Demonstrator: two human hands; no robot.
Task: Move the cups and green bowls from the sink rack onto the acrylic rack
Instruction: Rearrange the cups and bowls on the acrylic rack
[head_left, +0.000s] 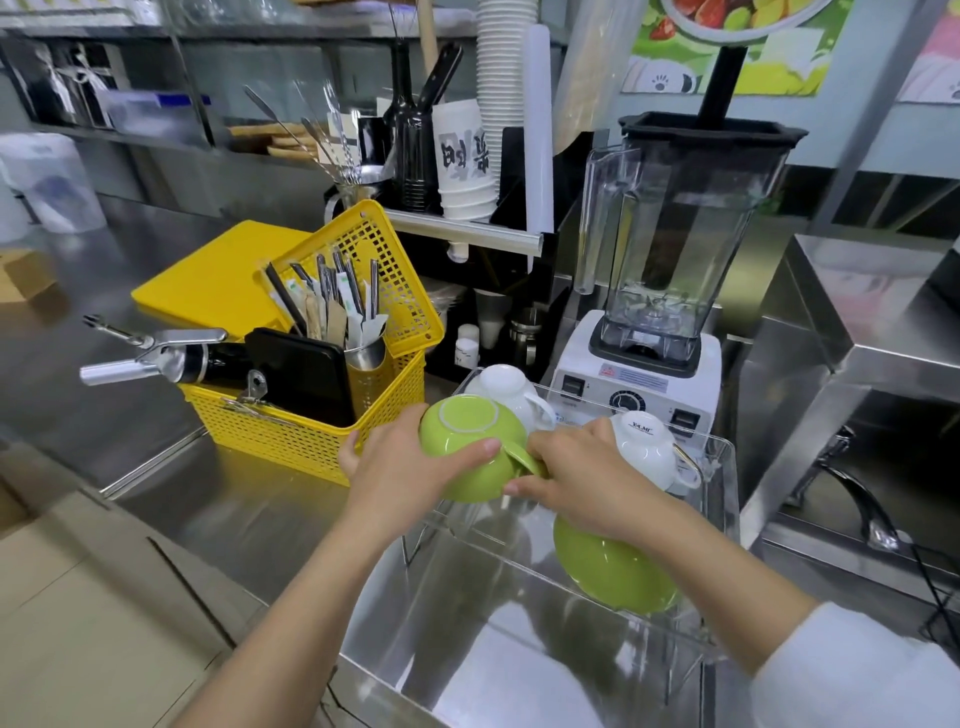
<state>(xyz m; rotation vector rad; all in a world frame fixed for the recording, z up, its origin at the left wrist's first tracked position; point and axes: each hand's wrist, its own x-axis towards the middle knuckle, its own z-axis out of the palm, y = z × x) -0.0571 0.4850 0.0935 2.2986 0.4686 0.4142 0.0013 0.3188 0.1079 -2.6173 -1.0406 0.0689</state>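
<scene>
I have my left hand wrapped around the glossy lime-green ceramic cup, which is turned upside down so its pale foot ring faces up; my thumb lies across its wall beside the handle. My right hand is closed on that same cup from the other side, its fingertips pinching around the green handle. Together they hold the cup over the near-left part of the clear acrylic rack, which spans the steel sink. Just beneath my right wrist, a lime-green ceramic bowl leans on its edge inside the rack, hollow side toward me. Two white ceramic cups sit upside down further back in the rack: one just behind the green cup, the other, with printed lettering on its base, to the right of my right hand. A yellow perforated plastic basket of utensils stands left of the rack, and a white-based blender behind it.
</scene>
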